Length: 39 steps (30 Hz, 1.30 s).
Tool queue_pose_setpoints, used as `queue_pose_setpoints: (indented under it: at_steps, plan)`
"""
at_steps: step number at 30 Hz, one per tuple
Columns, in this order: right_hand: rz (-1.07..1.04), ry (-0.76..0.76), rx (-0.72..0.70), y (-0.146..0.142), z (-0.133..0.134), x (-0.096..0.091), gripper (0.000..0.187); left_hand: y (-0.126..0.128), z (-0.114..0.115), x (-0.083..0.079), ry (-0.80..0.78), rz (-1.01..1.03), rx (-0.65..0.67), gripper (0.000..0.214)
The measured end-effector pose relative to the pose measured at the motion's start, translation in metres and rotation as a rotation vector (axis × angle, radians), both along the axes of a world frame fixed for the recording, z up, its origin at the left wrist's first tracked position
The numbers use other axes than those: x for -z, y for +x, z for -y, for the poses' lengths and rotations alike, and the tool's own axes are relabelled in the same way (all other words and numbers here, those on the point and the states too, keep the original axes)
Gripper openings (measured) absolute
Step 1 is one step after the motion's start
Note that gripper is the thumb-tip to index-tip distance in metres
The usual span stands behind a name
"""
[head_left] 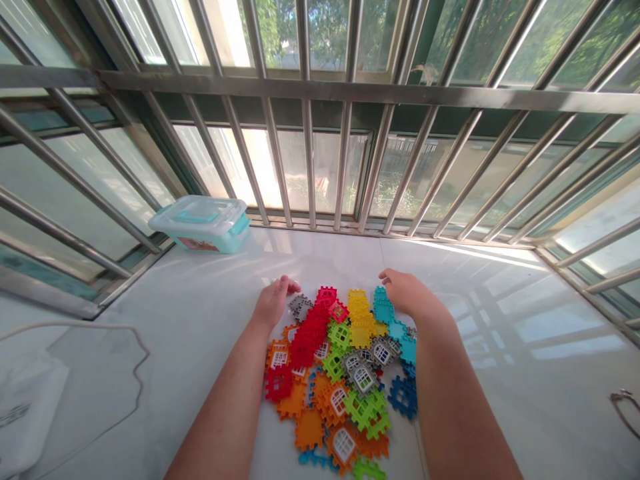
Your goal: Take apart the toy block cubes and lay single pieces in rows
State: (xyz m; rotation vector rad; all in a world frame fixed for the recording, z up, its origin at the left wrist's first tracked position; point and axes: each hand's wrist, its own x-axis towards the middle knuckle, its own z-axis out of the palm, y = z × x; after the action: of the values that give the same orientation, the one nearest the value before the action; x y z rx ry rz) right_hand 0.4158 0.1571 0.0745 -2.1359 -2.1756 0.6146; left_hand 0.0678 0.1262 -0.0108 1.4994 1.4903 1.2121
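Plastic tiles point(340, 373) heaped on a white ledge point(500, 320), open stone either side, window bars point(310, 167) fencing the edge beyond the heap, storage box point(203, 223) to its far left. Left hand point(274, 301) rests cupped, empty, at the heap's far edge; right hand point(407, 293) likewise, grip hidden.

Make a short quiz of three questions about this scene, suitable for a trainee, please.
1. True or false: the storage box has its lid off.
2. Choose one: which colour in the tile pile lies closest to the right hand? A teal, B red, C orange.
3. Fill the gap: the tile nearest the fingertips of the left hand is ___.

Key: 1 false, the lid is on; 2 A; 3 grey.
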Motion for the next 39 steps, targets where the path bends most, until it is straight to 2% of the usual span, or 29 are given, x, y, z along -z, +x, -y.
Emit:
queue_pose_setpoints:
  at_steps: [4, 8, 12, 15, 18, 21, 24, 28, 33, 36, 39]
  plan:
    - [0.004, -0.043, -0.006, -0.001, 0.001, -0.003, 0.042, -0.001, -0.001, 0.002, 0.004, -0.009, -0.004, 0.07]
    - [-0.018, 0.013, 0.071, 0.013, 0.002, -0.01, 0.042, -0.001, -0.001, 0.003, 0.005, -0.001, 0.0, 0.07]
    - [0.085, 0.057, 0.15, 0.035, 0.001, -0.009, 0.046, -0.001, -0.001, 0.003, 0.004, -0.011, -0.004, 0.069]
    - [0.17, -0.015, 0.125, 0.044, -0.001, -0.008, 0.042, -0.001, -0.002, 0.005, 0.003, -0.009, -0.008, 0.07]
    - [0.192, -0.078, 0.059, 0.043, -0.001, -0.012, 0.04, -0.002, -0.002, 0.006, -0.004, 0.0, -0.01, 0.069]
    - [0.201, -0.069, 0.109, 0.039, -0.001, -0.014, 0.042, -0.002, -0.002, 0.006, -0.007, 0.005, -0.007, 0.069]
    - [0.244, -0.109, 0.13, 0.038, -0.001, -0.011, 0.044, -0.002, -0.002, 0.006, -0.005, 0.0, -0.008, 0.069]
    - [0.242, -0.165, 0.067, 0.039, -0.003, -0.002, 0.046, -0.001, -0.001, 0.005, -0.007, 0.007, -0.017, 0.069]
    - [0.239, -0.116, 0.164, 0.037, -0.003, 0.003, 0.043, 0.0, -0.001, 0.003, 0.0, 0.003, -0.009, 0.07]
    - [0.234, -0.165, 0.074, 0.032, -0.002, 0.001, 0.044, 0.0, -0.001, 0.002, -0.004, 0.002, -0.016, 0.071]
    - [0.185, -0.182, 0.001, 0.025, 0.002, -0.01, 0.042, 0.001, -0.001, 0.002, -0.012, 0.003, -0.026, 0.072]
